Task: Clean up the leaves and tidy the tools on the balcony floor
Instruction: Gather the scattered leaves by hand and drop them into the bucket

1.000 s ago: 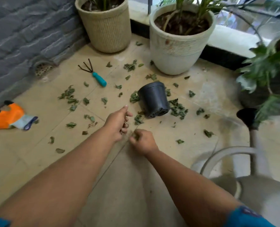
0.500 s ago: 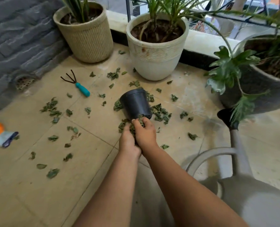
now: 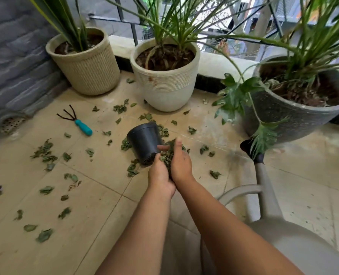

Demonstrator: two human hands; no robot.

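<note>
On the balcony floor, listed outward from the cupped hands:

- Left hand (image 3: 160,173) and right hand (image 3: 181,162): pressed side by side, palms turned inward, cupped around one shared clump; fingers curled, not spread
- Clump of leaves (image 3: 167,155): green, crumpled, held between both palms, spilling over the fingertips
- Black pot (image 3: 144,142): small plastic one lying on its side just ahead of the hands, mouth toward them and touching the left fingers; whether any leaves are inside cannot be told
- Loose leaves (image 3: 44,153): scattered on the tiles to the left of the hands, around the black pot and to the right, more trailing back toward the near left
- Hand rake (image 3: 76,121): three black prongs, teal handle, flat on the tiles well to the left and beyond the hands
- Watering can (image 3: 263,197): grey, near right of the forearms, spout rising beyond the hands' right side
- Woven planter (image 3: 87,66), white planter (image 3: 166,84), dark planter (image 3: 295,116): upright along the far edge, each with a plant
- Floor drain (image 3: 11,123): far left, at the foot of the grey wall
</note>
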